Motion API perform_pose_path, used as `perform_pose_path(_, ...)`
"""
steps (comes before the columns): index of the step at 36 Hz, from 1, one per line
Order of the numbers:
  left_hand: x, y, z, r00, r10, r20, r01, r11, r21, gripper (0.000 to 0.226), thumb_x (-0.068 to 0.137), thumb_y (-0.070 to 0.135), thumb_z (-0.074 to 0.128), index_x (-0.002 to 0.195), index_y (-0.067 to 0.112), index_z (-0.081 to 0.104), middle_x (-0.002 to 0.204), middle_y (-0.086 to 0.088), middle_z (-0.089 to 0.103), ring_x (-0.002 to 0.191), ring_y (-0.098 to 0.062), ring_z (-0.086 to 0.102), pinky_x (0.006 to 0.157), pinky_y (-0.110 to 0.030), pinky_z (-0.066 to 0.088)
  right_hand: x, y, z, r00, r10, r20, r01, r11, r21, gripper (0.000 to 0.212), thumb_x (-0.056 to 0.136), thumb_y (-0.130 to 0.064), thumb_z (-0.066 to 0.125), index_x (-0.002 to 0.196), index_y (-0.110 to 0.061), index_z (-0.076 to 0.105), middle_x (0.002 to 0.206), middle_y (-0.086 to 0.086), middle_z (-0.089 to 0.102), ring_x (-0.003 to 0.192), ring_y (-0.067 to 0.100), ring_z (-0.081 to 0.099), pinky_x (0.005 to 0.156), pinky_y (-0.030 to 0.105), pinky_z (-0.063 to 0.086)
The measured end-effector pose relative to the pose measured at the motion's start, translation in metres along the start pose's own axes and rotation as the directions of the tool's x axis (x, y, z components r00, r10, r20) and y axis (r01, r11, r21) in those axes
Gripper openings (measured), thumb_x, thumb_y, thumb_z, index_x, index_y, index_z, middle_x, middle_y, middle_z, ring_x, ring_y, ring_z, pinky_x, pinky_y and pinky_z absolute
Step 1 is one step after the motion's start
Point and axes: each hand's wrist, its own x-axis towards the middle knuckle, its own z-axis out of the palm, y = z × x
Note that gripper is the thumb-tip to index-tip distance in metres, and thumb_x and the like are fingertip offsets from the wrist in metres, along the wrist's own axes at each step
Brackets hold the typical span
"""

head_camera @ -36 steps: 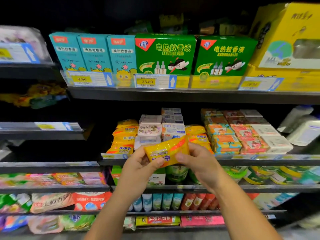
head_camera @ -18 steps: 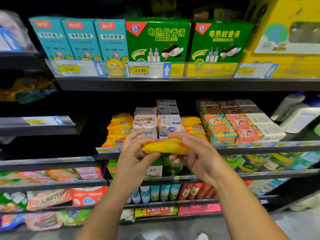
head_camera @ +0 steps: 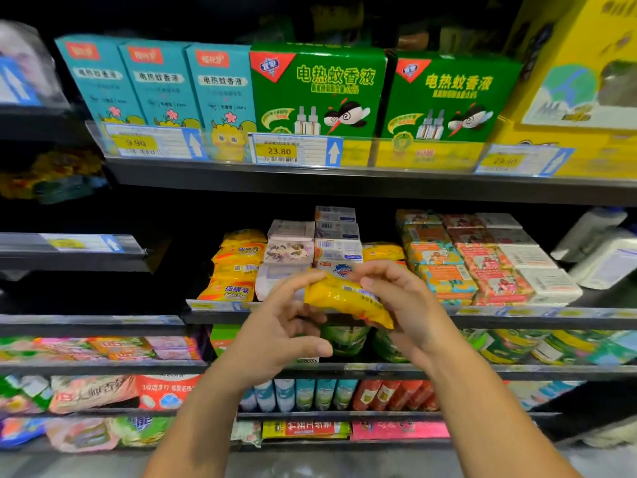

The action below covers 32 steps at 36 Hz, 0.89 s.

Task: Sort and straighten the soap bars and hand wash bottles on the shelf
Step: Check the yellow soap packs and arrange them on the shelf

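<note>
A yellow soap bar [head_camera: 346,298] is pinched between the thumb and fingers of the right hand [head_camera: 413,305], and its left end is cradled by the curled fingers of the left hand [head_camera: 282,336]. It is held tilted, in front and to the right of the yellow soap stack [head_camera: 238,270], probably so that it can be turned to match. Boxed soaps [head_camera: 293,246] are ranged just right of that stack, and hand wash bottles [head_camera: 599,250] far to its right.
</note>
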Motion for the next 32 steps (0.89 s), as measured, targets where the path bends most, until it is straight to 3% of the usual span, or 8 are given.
perform_pose_path(5,0.008,-0.001,-0.002,0.964,0.163,-0.212,-0.081,0.934,0.349,0.038,0.080,0.035,0.069,0.110,0.056,0.060,0.141,0.011,0.040,0.128,-0.001,0.046,0.092,-0.019,0.050,0.002,0.008,0.000,0.991,0.094,0.091,-0.094,0.996,-0.001,0.013,0.097,-0.014,0.057,0.101,-0.008,0.068,0.090,0.014,0.071,0.067,0.022,0.067,0.054,0.026,0.052)
perform_pose_path(8,0.007,-0.003,-0.004,0.950,0.139,-0.281,-0.068,0.966,0.249,0.030,0.081,0.035,0.069,0.105,0.051,0.064,0.123,0.006,0.060,0.116,-0.010,0.060,0.094,-0.035,0.054,0.002,0.012,-0.002,0.987,0.073,0.145,-0.081,0.995,0.051,0.035,0.087,-0.038,0.065,0.106,-0.010,0.072,0.101,0.014,0.071,0.085,0.027,0.069,0.067,0.034,0.056)
perform_pose_path(11,0.004,-0.001,-0.005,0.944,0.091,-0.316,-0.037,0.984,0.172,0.023,0.080,0.038,0.069,0.101,0.046,0.063,0.097,0.013,0.070,0.095,-0.006,0.066,0.084,-0.027,0.054,0.000,0.012,-0.007,0.967,0.048,0.252,-0.025,0.995,-0.094,0.061,0.066,-0.051,0.087,0.116,-0.021,0.072,0.121,0.012,0.067,0.110,0.027,0.066,0.085,0.038,0.055)
perform_pose_path(17,0.001,0.005,-0.003,0.949,0.097,-0.301,-0.069,0.992,0.103,0.026,0.079,0.046,0.076,0.101,0.041,0.065,0.102,-0.001,0.070,0.097,-0.023,0.068,0.085,-0.051,0.057,-0.004,0.008,0.003,0.991,-0.056,0.123,0.097,0.929,-0.358,0.041,0.073,-0.005,0.084,0.108,-0.021,0.070,0.100,0.002,0.074,0.085,0.010,0.068,0.073,0.021,0.056)
perform_pose_path(20,0.000,0.007,0.004,0.932,0.148,-0.331,-0.125,0.988,0.090,0.037,0.071,0.045,0.079,0.103,0.046,0.062,0.099,0.004,0.066,0.092,-0.024,0.067,0.078,-0.046,0.059,-0.008,0.016,0.012,0.990,-0.056,0.127,0.114,0.853,-0.509,0.046,0.074,-0.006,0.086,0.107,-0.033,0.065,0.099,-0.013,0.073,0.090,0.000,0.068,0.077,0.019,0.054)
perform_pose_path(24,-0.001,0.008,0.013,0.936,0.177,-0.306,-0.153,0.983,0.100,0.050,0.069,0.032,0.087,0.107,0.047,0.058,0.093,0.013,0.063,0.088,-0.017,0.067,0.070,-0.032,0.057,-0.015,0.033,0.025,0.985,-0.018,0.169,0.104,0.849,-0.519,0.038,0.078,0.000,0.082,0.088,-0.030,0.061,0.070,-0.029,0.068,0.068,-0.014,0.062,0.062,0.004,0.043)
perform_pose_path(27,-0.005,0.012,0.015,0.935,0.183,-0.302,-0.150,0.980,0.129,0.053,0.070,0.029,0.090,0.109,0.045,0.058,0.091,0.017,0.065,0.090,-0.016,0.067,0.072,-0.030,0.057,-0.018,0.036,0.028,0.989,-0.002,0.149,0.069,0.894,-0.443,0.035,0.078,0.005,0.080,0.094,-0.023,0.066,0.080,-0.022,0.073,0.075,-0.007,0.067,0.066,0.009,0.048)
perform_pose_path(32,-0.014,0.014,0.002,0.926,0.166,-0.340,-0.127,0.983,0.133,0.055,0.069,0.031,0.085,0.116,0.034,0.056,0.092,0.005,0.069,0.089,-0.017,0.070,0.075,-0.045,0.061,-0.020,0.026,0.012,0.990,-0.115,0.080,0.137,0.913,-0.383,0.060,0.072,0.000,0.084,0.120,-0.028,0.062,0.106,-0.001,0.074,0.098,0.014,0.071,0.080,0.026,0.058)
